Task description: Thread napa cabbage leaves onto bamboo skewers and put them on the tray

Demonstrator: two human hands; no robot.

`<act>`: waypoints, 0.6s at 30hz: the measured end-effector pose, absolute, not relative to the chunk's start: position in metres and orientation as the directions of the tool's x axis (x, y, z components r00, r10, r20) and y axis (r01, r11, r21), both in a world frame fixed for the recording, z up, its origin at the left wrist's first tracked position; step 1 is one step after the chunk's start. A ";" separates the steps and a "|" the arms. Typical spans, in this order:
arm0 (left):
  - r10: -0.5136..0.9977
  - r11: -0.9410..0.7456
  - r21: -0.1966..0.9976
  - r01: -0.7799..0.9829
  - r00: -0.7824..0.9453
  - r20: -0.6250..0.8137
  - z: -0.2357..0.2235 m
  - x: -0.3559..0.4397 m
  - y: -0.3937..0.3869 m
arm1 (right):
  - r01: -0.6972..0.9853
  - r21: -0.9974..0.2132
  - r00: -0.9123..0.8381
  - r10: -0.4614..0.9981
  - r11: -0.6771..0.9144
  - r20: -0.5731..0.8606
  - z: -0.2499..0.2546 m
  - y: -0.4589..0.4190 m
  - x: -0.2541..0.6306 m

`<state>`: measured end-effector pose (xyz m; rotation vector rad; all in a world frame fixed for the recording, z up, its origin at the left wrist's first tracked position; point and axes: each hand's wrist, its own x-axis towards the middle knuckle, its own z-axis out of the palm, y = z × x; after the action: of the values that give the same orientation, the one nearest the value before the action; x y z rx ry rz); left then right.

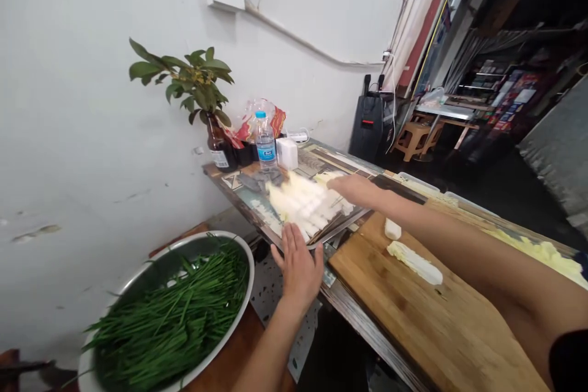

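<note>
A row of pale napa cabbage leaves (298, 199), partly blurred, lies on a thin tray (356, 217) at the table's far left. My left hand (301, 269) is at the near end of the leaves, fingers stretched out and thumb apart, its fingertips touching their white stems. Across from it, my right hand (356, 191) reaches over to the right side of the leaves and touches them. Its fingers are mostly hidden, so whether they grip a leaf is unclear. One cabbage leaf (416, 262) and a white cabbage chunk (392, 229) rest on the wooden cutting board (441, 324).
A metal basin (250, 257) of green chives (184, 312) stands lower left. Behind the leaves are a water bottle (266, 144), a brown bottle (220, 144) holding a leafy branch, and a white box (288, 153). More yellow leaves (546, 254) lie far right.
</note>
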<state>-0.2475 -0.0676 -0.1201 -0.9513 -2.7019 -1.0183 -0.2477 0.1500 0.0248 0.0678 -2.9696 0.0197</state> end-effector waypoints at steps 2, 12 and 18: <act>0.464 0.588 0.561 0.583 -0.811 0.357 -0.114 -0.241 -0.080 | -0.124 0.068 -0.991 -0.128 0.990 0.047 0.012 0.150 -0.251; 0.648 0.452 0.212 0.867 -0.482 0.590 -0.088 -0.273 -0.086 | -0.065 0.134 -0.991 -0.079 0.989 0.105 0.015 0.135 -0.208; 0.526 0.340 0.196 0.920 -0.359 0.771 -0.072 -0.251 -0.074 | 0.452 0.070 -0.870 0.422 0.889 0.255 0.004 0.131 -0.017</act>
<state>-0.2513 -0.0744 -0.0719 -1.2601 -2.0088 -0.8494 -0.0174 0.1307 0.0043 -0.6621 -2.8237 -0.1866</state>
